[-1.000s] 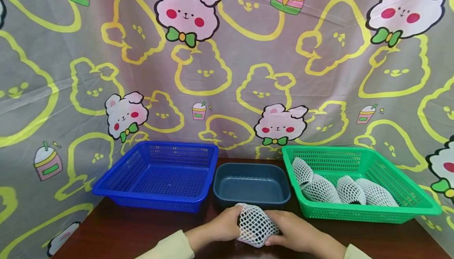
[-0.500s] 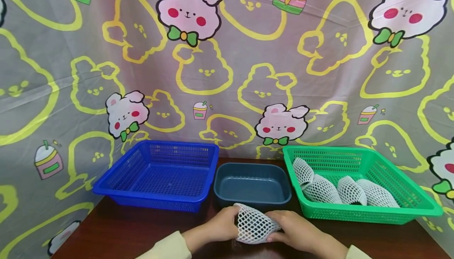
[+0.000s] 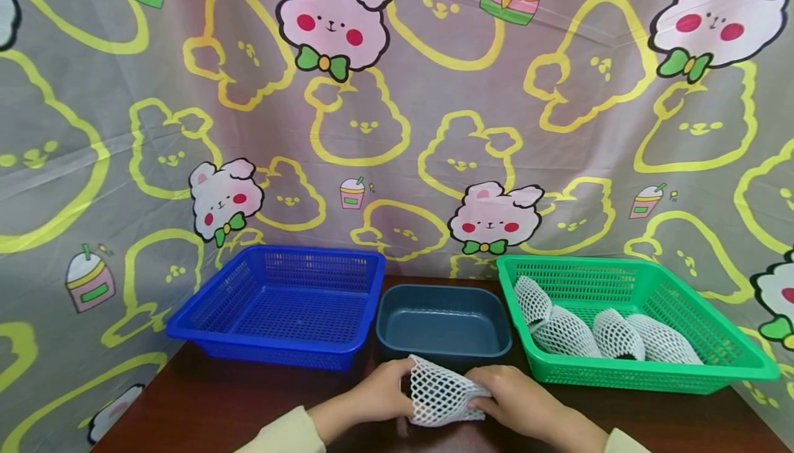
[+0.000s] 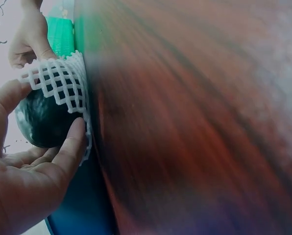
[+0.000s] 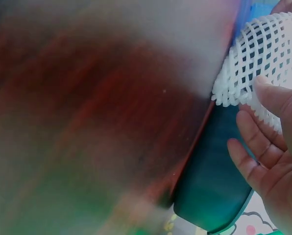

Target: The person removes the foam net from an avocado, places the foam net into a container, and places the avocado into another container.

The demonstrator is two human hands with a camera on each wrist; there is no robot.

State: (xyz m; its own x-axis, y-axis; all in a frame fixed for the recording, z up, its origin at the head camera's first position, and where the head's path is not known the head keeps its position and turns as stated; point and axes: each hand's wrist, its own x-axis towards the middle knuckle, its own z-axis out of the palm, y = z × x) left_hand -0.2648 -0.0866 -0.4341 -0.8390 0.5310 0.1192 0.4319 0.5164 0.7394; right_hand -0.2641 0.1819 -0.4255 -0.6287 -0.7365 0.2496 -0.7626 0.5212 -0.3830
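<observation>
Before a basin (image 3: 443, 332), left grip (image 3: 383, 392) holding a dark object (image 4: 43, 120), right grip (image 3: 516, 398) pinching its white net (image 3: 442, 394)

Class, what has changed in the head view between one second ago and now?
The left hand has edged left; the white foam net now flares into a flatter edge at the right hand. Both hands keep hold. The blue basket, green basket and dark blue tub stay put.

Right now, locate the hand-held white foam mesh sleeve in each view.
Head: white foam mesh sleeve, bottom centre.
Left wrist: sleeve, upper left.
Right wrist: sleeve, upper right.
Shared landmark: dark teal rectangular tub, above the sleeve in the head picture, below it in both wrist pictures.
</observation>
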